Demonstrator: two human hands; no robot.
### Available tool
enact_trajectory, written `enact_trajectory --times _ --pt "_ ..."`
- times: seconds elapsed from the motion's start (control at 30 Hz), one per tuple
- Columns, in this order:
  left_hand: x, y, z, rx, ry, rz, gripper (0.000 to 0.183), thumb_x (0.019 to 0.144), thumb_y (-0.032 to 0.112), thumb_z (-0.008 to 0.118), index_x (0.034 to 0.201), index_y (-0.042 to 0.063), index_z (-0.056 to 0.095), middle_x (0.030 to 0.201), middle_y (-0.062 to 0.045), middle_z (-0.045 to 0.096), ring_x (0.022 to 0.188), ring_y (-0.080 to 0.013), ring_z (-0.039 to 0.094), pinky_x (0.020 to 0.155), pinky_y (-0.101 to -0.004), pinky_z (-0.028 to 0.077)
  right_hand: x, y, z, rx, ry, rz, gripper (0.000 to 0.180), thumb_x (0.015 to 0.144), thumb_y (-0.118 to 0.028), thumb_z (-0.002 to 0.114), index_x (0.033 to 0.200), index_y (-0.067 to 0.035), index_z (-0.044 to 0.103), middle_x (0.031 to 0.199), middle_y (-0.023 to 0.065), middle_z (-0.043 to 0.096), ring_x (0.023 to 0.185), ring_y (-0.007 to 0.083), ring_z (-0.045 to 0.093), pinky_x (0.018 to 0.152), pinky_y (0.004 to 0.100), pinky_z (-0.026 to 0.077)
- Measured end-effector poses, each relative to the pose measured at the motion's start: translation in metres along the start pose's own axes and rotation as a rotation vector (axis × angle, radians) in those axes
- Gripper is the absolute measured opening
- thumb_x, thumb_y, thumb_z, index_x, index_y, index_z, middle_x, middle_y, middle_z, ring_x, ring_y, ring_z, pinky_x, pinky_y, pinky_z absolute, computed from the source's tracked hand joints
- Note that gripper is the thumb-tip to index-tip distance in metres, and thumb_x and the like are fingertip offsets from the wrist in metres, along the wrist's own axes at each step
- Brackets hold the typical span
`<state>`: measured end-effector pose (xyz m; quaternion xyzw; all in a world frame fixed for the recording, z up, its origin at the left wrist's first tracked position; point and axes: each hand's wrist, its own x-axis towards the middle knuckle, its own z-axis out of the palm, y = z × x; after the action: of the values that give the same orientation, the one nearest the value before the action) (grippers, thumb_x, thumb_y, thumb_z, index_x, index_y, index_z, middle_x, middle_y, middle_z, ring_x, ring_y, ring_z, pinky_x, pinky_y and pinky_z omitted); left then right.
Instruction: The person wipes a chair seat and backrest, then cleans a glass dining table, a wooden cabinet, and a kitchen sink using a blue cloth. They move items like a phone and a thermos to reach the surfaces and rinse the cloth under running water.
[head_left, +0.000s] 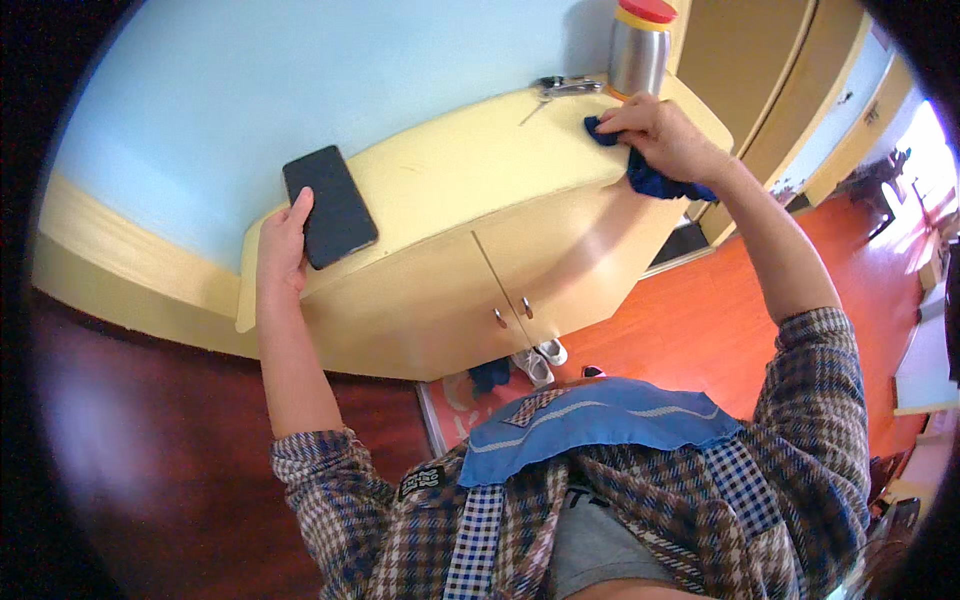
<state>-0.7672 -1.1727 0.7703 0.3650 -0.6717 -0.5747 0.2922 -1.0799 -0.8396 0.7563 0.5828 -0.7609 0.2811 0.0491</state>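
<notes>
My left hand (285, 244) grips a dark smartphone (334, 210) by its near side, the thumb lying across its face, above the left end of a pale yellow cabinet top (442, 169). At the other end, my right hand (667, 139) is closed on a bunched dark blue cloth (652, 178). Part of the cloth hangs over the cabinet's front edge, and a fold pokes out by my fingertips. Just behind this hand stands a steel canister (637, 56) with a red and yellow lid. Left of the canister lies a bunch of keys (568, 88).
Two cabinet doors (405, 307) with small metal handles face me. White shoes (534, 366) rest on a reddish mat (454, 409) below. A light blue wall (337, 67) rises behind the cabinet. Orange wood flooring (720, 300) stretches right; a doorway (739, 67) stands beyond the canister.
</notes>
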Motion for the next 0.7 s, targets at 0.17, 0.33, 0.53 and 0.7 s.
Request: enact_trajectory --times 0.17,0.33,0.53,0.7 --pt "0.022 -0.003 -0.013 0.340 0.059 -0.015 0.051 0.088 0.040 0.064 0.100 -0.009 0.061 0.089 -0.011 0.065 0.077 -0.0166 0.061 0.065 -0.0312 0.049 -0.020 0.038 -0.025 -0.126 0.188 0.053 0.023 0.080 -0.005 0.063 0.101 -0.009 0.071 0.094 0.0172 0.069 0.086 0.0310 0.067 0.080 0.0379 0.051" --pt "0.004 0.012 -0.001 1.182 0.486 0.208 0.055 0.083 0.045 0.065 0.104 -0.005 0.062 0.096 -0.017 0.066 0.085 -0.0282 0.063 0.076 -0.0391 0.049 -0.021 0.047 -0.017 -0.204 0.232 0.092 0.023 0.079 -0.010 0.063 0.100 -0.010 0.071 0.090 0.0196 0.066 0.087 0.0344 0.063 0.081 0.0399 0.049" --pt "0.000 0.059 0.128 1.126 0.070 0.780 0.031 0.089 0.030 0.060 0.111 0.008 0.064 0.102 -0.015 0.067 0.087 -0.0240 0.065 0.080 -0.0348 0.049 -0.017 0.051 -0.010 -0.175 0.291 0.082 0.021 0.079 -0.013 0.062 0.097 -0.009 0.071 0.088 0.0162 0.066 0.085 0.0343 0.061 0.082 0.0407 0.049" --pt "0.029 0.055 0.266 1.006 -0.311 0.955 0.033 0.087 0.032 0.060 0.109 0.007 0.063 0.102 -0.017 0.066 0.089 -0.0324 0.063 0.082 -0.0384 0.049 -0.021 0.047 -0.009 -0.203 0.355 -0.050 0.019 0.080 -0.012 0.061 0.095 -0.007 0.072 0.092 0.0132 0.068 0.089 0.0322 0.060 0.084 0.0395 0.048"
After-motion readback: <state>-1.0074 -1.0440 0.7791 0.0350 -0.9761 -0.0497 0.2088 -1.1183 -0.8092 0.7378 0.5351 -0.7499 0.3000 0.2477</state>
